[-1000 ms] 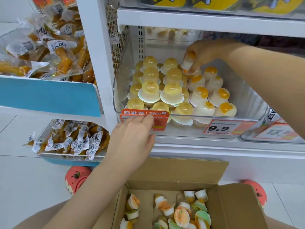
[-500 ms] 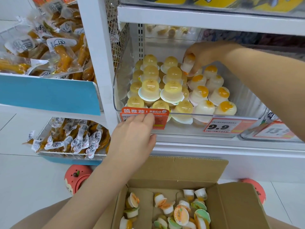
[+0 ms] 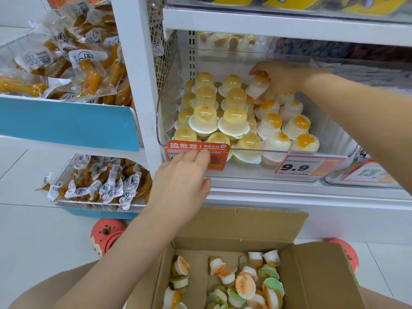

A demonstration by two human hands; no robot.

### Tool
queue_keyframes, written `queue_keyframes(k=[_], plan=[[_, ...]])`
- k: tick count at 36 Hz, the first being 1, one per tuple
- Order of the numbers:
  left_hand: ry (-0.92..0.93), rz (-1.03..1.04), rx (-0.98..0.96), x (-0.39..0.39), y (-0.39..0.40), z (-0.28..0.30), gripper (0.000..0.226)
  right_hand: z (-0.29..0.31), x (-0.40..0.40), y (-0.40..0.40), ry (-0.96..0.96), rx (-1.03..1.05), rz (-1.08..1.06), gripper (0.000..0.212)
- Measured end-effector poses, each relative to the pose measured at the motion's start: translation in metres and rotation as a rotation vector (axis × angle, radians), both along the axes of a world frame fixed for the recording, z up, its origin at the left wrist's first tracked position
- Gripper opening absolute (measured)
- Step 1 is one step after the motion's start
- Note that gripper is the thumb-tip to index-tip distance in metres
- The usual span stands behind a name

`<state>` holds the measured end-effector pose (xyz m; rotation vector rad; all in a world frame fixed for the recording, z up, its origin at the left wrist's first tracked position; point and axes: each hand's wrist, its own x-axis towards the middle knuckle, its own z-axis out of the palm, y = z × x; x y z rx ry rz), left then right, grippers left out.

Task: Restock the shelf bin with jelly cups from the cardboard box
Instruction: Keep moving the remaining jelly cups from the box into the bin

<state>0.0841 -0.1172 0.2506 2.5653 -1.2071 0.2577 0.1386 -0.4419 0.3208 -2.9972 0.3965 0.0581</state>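
Observation:
A clear plastic shelf bin point(image 3: 334, 139) holds several upside-down jelly cups: yellow ones on the left, white ones with orange centres on the right. My right hand point(image 3: 283, 78) reaches into the back of the bin and grips one white jelly cup point(image 3: 257, 86), tilted, just above the back row. My left hand point(image 3: 185, 177) rests with straight fingers on the bin's front edge, touching the orange label point(image 3: 219, 152). Below, an open cardboard box point(image 3: 316, 270) contains several loose jelly cups point(image 3: 245, 284).
A white shelf upright point(image 3: 136, 74) stands left of the bin. Left of it, racks hold bagged orange snacks point(image 3: 89, 70) and a lower tray point(image 3: 100, 184). A second bin with a price tag point(image 3: 370, 175) sits at right. A shelf board point(image 3: 278, 25) hangs above.
My right hand has lowered the held jelly cup toward the back row of the bin. The left hand has stayed on the bin's front.

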Motion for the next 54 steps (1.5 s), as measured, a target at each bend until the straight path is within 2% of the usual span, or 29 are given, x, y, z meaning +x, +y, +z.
queue_keyframes(k=[3, 9, 11, 14, 17, 19, 22, 25, 29, 31, 33, 38, 41, 46, 49, 54], plan=[[-0.009, -0.006, 0.016, -0.001, 0.002, -0.004, 0.027, 0.0, -0.03, 0.013, -0.184, 0.065, -0.037, 0.081], [0.061, -0.032, 0.097, -0.013, 0.009, -0.027, 0.042, -0.009, -0.127, 0.076, -0.546, 0.102, 0.089, 0.048], [0.149, -0.036, 0.065, -0.021, 0.012, -0.038, 0.043, -0.023, -0.165, 0.099, -0.645, 0.16, 0.123, 0.04], [0.378, -0.047, -0.009, -0.034, 0.017, -0.058, 0.045, -0.055, -0.214, 0.132, -0.674, 0.248, 0.145, 0.036], [0.531, -0.068, -0.023, -0.046, 0.023, -0.089, 0.045, -0.107, -0.25, 0.154, -0.539, 0.349, 0.121, 0.037], [0.588, -0.081, 0.034, -0.055, 0.03, -0.118, 0.044, -0.149, -0.267, 0.163, -0.332, 0.441, 0.049, 0.042], [0.733, 0.01, 0.112, -0.071, 0.046, -0.171, 0.04, -0.211, -0.286, 0.17, -0.021, 0.506, -0.007, 0.043], [0.843, 0.058, 0.288, -0.088, 0.067, -0.227, 0.043, -0.266, -0.298, 0.172, 0.213, 0.554, -0.034, 0.043], [0.816, -0.031, 0.602, -0.105, 0.081, -0.273, 0.045, -0.319, -0.304, 0.175, 0.38, 0.58, -0.081, 0.052], [0.799, -0.091, 0.699, -0.111, 0.08, -0.29, 0.044, -0.339, -0.303, 0.175, 0.419, 0.605, -0.133, 0.054], [0.841, -0.089, 0.712, -0.114, 0.075, -0.304, 0.044, -0.358, -0.302, 0.175, 0.432, 0.642, -0.216, 0.057], [0.99, 0.064, 0.516, -0.12, 0.051, -0.325, 0.048, -0.396, -0.3, 0.179, 0.389, 0.697, -0.34, 0.067], [0.983, 0.154, 0.427, -0.119, 0.034, -0.337, 0.052, -0.408, -0.296, 0.185, 0.409, 0.609, -0.307, 0.073], [1.179, 0.248, 0.321, -0.121, 0.002, -0.352, 0.049, -0.42, -0.289, 0.197, 0.418, 0.471, -0.263, 0.084], [1.225, 0.384, 0.271, -0.123, -0.015, -0.359, 0.056, -0.43, -0.288, 0.201, 0.377, 0.442, -0.266, 0.089], [1.309, 0.581, 0.142, -0.126, -0.032, -0.374, 0.058, -0.431, -0.285, 0.204, 0.325, 0.448, -0.296, 0.076]])
